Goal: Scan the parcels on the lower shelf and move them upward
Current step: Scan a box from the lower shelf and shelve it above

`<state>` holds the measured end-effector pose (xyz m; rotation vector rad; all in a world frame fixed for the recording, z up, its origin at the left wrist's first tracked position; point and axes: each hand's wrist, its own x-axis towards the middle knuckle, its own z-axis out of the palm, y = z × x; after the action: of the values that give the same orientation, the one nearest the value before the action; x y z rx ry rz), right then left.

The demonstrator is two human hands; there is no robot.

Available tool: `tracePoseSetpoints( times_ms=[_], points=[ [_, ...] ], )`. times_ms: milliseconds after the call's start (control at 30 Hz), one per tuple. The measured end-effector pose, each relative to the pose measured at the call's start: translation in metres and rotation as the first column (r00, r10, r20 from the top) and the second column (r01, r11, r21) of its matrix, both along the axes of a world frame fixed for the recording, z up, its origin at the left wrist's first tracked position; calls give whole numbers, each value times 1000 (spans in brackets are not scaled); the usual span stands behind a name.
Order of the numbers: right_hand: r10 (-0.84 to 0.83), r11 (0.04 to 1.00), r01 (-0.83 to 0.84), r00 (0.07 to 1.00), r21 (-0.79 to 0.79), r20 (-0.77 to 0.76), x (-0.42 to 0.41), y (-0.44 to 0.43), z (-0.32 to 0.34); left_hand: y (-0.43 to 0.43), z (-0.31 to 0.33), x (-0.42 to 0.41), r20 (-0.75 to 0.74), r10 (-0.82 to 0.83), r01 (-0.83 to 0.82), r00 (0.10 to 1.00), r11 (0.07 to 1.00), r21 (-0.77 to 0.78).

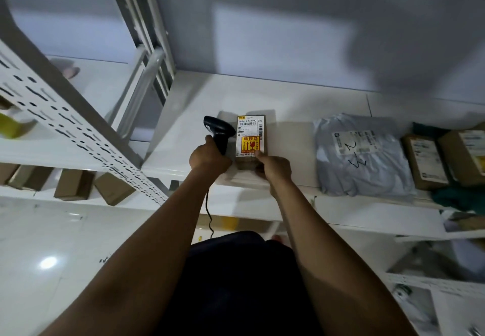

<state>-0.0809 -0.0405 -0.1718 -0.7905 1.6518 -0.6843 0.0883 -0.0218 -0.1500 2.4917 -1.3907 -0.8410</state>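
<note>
One small cardboard parcel [251, 139], fragile sticker [249, 144]: probably light, stiff, take by its sides. Its near end is gripped by the right hand [275, 166]; left hand [210, 158] grips barcode scanner [219, 129].

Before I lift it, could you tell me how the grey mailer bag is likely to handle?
The grey mailer bag is wrinkled and lumpy, so it will probably sag rather than hold its shape. Its plastic looks smooth, so it may slip in a loose grip. Lying flat, it seems unlikely to roll.
</note>
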Motion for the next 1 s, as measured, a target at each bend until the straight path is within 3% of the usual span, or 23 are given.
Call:
tracePoseSetpoints(
  times_ms=[67,133,167,300,367,567,800,1000],
  points=[
    [-18,1000,18,999,13,30,1,-1,0,-1,8,6,-287,92,-103,953,994,-21],
    [-33,999,32,998,27,60,2,-1,-1,3,23,7,-666,176,-240,725,971,-5],
    [-38,999,36,997,33,70,2,-1,-1,4,34,7,-769,175,-264,614,965,9],
    [-42,999,42,995,5,89,4,-1,-2,1,82,10,-951,57,-287,303,957,-35],
    [-58,998,58,995,9,83,4,-1,-2,-1,103,11,-979,7,-307,206,950,-58],
    [-47,998,45,996,38,71,3,-2,-5,6,135,14,-983,-67,-266,168,958,-110],
    [-51,999,51,997,10,60,3,-2,-5,12,149,9,-953,-123,-231,276,954,-190],
    [-49,999,48,995,17,85,6,0,-3,14,150,9,-950,-141,-210,280,956,-204]
  ],
)
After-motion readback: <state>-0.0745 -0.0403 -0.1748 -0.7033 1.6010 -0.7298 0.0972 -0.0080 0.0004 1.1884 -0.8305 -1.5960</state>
